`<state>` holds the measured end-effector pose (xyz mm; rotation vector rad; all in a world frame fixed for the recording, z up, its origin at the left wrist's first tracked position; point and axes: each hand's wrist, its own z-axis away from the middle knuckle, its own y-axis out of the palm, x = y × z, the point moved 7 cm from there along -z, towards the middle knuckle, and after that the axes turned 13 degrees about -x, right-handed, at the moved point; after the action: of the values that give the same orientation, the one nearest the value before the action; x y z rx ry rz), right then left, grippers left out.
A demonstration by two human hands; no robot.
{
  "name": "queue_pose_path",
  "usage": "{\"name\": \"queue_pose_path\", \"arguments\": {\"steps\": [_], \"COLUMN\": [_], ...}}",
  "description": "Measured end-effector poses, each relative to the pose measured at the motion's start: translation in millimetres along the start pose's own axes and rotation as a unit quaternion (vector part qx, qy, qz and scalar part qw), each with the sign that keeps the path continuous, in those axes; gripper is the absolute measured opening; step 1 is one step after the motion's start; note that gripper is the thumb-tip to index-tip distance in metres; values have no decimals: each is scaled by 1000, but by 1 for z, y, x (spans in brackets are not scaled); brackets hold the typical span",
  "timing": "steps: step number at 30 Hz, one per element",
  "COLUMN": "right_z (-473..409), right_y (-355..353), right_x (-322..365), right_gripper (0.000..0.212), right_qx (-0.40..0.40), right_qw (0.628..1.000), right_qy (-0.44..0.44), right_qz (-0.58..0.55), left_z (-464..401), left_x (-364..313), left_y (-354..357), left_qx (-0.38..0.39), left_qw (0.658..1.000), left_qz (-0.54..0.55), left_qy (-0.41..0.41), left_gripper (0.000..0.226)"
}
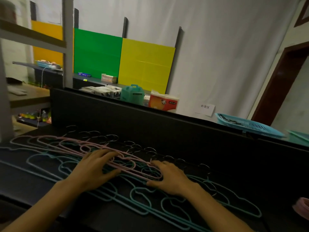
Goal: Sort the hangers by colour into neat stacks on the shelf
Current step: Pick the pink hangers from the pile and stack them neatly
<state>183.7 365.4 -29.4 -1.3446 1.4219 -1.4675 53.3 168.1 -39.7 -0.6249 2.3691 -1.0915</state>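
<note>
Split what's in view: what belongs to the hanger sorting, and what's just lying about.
Job: pink hangers, teal hangers, black shelf, left hand, right hand.

Lying about: blue basket, teal jug, tissue pack, paper label.

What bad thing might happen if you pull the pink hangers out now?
1. The pink hangers lie across the teal hangers and overlap them, so lifting pink ones may drag teal ones along and mess up the row.
2. The metal hooks sit crowded side by side near the black back panel; they could snag on each other.
3. Both the left hand and the right hand press flat, not gripping, so hangers may slide apart.
</note>
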Motion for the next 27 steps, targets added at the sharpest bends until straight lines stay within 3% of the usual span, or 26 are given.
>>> {"name": "queue_pose_path", "arguments": {"steps": [7, 16, 20, 27], "right_z": [-6, 22, 39, 51], "right_y": [-2, -34, -41, -46], "right_x": [-4, -41, -67, -90], "right_gripper": [89, 83, 85, 85], "right_qx": [-38, -115, -115, -143], "right_qw": [997, 992, 992, 987], "right_qy": [18, 21, 47, 62], "right_qz": [-72, -36, -22, -29], "left_z": [-11, -32, -37, -46], "left_x": [5, -9, -4, -8], "left_y": [1, 14, 23, 23], "left_qx": [47, 149, 191, 205], "left_qw": [999, 989, 981, 977], "left_qz": [8, 5, 15, 49], "left_qy": [5, -1, -20, -23], "left_gripper": [102, 95, 97, 91]}}
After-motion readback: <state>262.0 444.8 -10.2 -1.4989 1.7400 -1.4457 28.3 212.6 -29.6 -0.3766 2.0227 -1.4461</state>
